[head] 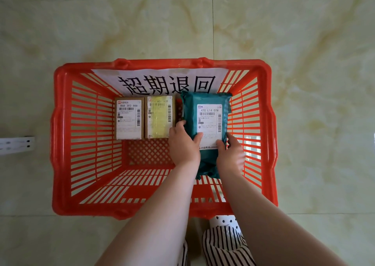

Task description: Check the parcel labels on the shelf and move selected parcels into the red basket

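The red basket (60, 135) stands on the tiled floor right below me, with a white paper sign (162, 81) in black characters on its far wall. Two small cardboard parcels lie side by side at its far left: one with a white label (129, 119), one with a yellowish label (159, 117). A teal plastic mailer (205, 101) with a white label sits inside the basket at the right. My left hand (182, 144) grips its left edge and my right hand (231, 154) grips its right edge, thumbs on the label.
A white strip of a shelf foot (16, 145) pokes in at the left edge. A spotted slipper (223, 221) and striped trouser leg (223, 245) show just before the basket's near rim. Pale marbled tiles surround the basket.
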The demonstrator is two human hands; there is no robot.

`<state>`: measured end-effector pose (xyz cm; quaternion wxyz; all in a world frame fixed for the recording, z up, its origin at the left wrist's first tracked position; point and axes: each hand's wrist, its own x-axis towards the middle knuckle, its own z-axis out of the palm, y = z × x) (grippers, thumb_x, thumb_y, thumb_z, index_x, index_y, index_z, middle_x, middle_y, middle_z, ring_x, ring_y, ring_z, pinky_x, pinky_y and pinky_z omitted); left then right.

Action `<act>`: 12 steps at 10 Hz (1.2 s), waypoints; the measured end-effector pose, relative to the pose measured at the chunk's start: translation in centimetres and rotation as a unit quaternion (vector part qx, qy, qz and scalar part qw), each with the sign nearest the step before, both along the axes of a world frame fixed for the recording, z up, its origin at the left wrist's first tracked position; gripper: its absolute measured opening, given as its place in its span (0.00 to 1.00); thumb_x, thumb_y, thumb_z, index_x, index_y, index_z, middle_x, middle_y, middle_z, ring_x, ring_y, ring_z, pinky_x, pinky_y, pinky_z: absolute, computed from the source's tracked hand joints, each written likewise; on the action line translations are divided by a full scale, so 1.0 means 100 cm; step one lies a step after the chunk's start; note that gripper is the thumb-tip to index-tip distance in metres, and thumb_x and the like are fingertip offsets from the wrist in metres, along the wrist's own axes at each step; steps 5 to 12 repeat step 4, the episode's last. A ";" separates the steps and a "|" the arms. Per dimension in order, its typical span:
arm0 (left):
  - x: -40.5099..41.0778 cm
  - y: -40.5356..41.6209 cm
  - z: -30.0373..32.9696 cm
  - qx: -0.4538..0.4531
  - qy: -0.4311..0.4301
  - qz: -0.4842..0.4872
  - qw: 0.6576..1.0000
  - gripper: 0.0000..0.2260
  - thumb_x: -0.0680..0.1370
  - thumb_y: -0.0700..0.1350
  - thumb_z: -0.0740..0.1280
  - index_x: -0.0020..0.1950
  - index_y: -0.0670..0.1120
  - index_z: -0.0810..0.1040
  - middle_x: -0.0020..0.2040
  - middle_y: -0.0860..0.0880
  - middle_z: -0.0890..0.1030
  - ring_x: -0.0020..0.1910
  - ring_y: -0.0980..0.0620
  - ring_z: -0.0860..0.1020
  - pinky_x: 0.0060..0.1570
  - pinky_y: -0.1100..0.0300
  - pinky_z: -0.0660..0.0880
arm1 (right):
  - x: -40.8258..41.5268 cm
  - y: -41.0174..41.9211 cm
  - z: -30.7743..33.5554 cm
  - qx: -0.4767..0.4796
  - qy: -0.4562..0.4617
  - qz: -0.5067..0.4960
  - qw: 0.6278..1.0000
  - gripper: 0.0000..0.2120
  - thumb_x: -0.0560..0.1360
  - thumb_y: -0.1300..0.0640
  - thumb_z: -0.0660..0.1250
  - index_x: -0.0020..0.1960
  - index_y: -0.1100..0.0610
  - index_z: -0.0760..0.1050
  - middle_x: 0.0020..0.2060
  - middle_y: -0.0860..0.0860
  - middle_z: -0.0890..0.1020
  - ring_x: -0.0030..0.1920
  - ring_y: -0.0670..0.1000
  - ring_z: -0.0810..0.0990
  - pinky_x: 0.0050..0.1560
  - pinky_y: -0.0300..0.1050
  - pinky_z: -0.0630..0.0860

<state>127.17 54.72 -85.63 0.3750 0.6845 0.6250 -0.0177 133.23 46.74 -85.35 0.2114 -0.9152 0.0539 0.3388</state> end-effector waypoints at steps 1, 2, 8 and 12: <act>-0.001 -0.001 0.001 0.008 0.006 0.002 1.000 0.27 0.74 0.52 0.72 0.70 0.47 0.70 0.65 0.46 0.73 0.65 0.47 0.73 0.57 0.54 0.74 | -0.001 -0.001 -0.002 0.017 -0.002 -0.012 1.000 0.21 0.81 0.53 0.65 0.73 0.53 0.71 0.61 0.54 0.81 0.55 0.57 0.83 0.49 0.55 0.84; -0.001 -0.001 0.000 -0.009 0.004 0.001 1.000 0.27 0.74 0.53 0.72 0.71 0.47 0.69 0.66 0.46 0.73 0.65 0.47 0.73 0.57 0.52 0.76 | -0.002 -0.001 -0.002 0.016 -0.002 -0.005 1.000 0.21 0.80 0.53 0.65 0.72 0.53 0.71 0.61 0.54 0.81 0.55 0.57 0.84 0.49 0.55 0.84; -0.004 -0.001 0.003 -0.012 0.003 0.021 1.000 0.31 0.73 0.54 0.73 0.72 0.46 0.68 0.67 0.46 0.72 0.65 0.46 0.73 0.57 0.52 0.76 | -0.002 -0.003 -0.001 0.016 0.010 -0.024 1.000 0.24 0.80 0.50 0.66 0.74 0.52 0.68 0.65 0.54 0.80 0.59 0.58 0.82 0.52 0.57 0.83; -0.004 -0.001 0.003 -0.012 0.003 0.021 1.000 0.31 0.73 0.54 0.73 0.72 0.46 0.68 0.67 0.46 0.72 0.65 0.46 0.73 0.57 0.52 0.76 | -0.002 -0.003 -0.001 0.016 0.010 -0.024 1.000 0.24 0.80 0.50 0.66 0.74 0.52 0.68 0.65 0.54 0.80 0.59 0.58 0.82 0.52 0.57 0.83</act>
